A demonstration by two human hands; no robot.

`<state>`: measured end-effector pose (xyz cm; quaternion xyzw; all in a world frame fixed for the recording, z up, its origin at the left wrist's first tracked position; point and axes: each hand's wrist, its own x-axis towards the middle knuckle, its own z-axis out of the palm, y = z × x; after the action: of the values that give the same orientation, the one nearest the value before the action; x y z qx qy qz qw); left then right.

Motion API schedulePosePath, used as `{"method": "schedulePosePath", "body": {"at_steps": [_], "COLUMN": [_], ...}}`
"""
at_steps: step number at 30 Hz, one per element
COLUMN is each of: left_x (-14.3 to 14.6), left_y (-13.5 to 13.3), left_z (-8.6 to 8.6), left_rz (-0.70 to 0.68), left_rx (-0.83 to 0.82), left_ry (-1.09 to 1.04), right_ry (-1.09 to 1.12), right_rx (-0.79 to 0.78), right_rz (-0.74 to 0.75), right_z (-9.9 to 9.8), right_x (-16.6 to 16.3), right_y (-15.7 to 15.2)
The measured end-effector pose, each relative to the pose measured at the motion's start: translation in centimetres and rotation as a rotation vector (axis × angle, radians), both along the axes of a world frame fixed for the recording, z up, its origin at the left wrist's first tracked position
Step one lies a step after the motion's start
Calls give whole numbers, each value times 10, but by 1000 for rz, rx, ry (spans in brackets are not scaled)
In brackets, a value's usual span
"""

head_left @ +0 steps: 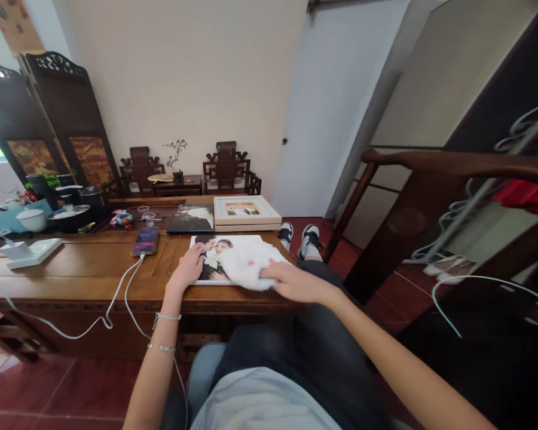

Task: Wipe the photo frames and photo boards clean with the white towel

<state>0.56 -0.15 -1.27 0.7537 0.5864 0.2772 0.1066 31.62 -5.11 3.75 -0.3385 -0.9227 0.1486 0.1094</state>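
Observation:
A photo panel (210, 276) with a wedding-style picture of two people lies flat on the wooden table in front of me. My left hand (189, 267) rests on its left side with the fingers stretched out over the edge. A white fluffy cloth (246, 272) covers the right part of the picture. My right hand (284, 279) is closed on the cloth's right side and presses it against the panel; some of the fingers are sunk in the fluff.
Behind the panel lie a dark photo panel (190, 218) and light wooden frames (247, 226). To the left are a phone (146, 241) on a white cable, a power strip (34, 253) and a white cup (31, 220). A wooden chair (407, 221) stands at my right.

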Motion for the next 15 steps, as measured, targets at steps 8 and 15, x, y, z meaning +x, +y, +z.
{"method": "schedulePosePath", "body": {"at_steps": [8,15], "left_x": [-3,0], "left_y": [9,6], "left_z": [-7,-3], "left_rz": [17,31], "left_rx": [19,-11], "left_ry": [-13,-13], "right_ry": [24,23], "right_rx": [146,154], "right_rz": [-238,-128], "right_z": [-1,-26], "right_x": [-40,-18], "right_y": [97,26]}}
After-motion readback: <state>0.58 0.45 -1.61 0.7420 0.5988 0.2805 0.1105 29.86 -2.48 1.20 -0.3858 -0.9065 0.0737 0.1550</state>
